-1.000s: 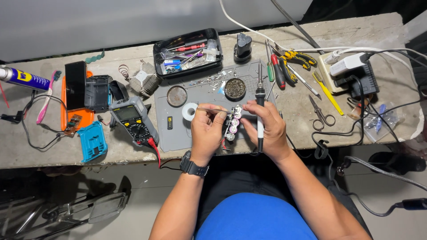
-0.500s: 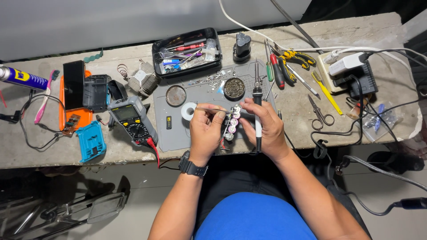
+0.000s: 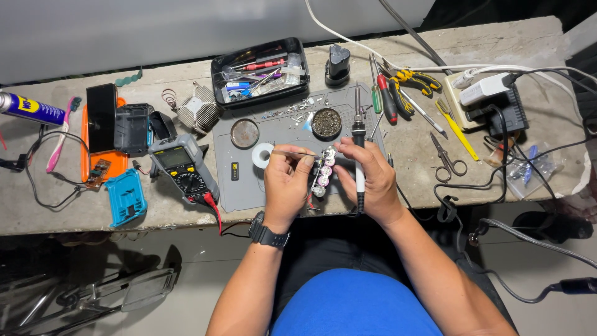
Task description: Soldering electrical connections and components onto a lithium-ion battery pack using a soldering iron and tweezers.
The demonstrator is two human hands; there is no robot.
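A long bench (image 3: 74, 211) carried a grey mat (image 3: 249, 180), a multimeter (image 3: 183, 169) and a parts tray (image 3: 260, 71). Over the mat's near edge, the right hand (image 3: 370, 177) gripped a soldering iron (image 3: 358, 155), fingers wrapped round it. The left hand (image 3: 287, 183) pinched what looked like thin tweezers (image 3: 292, 152), pointed at the cell pack (image 3: 322, 171) between both hands.

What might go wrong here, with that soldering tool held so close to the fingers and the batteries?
The soldering iron in the right hand sits close to the left hand, so a slip might burn a finger. Lingering heat could harm the battery pack. The cable trailing off the bench edge might snag.
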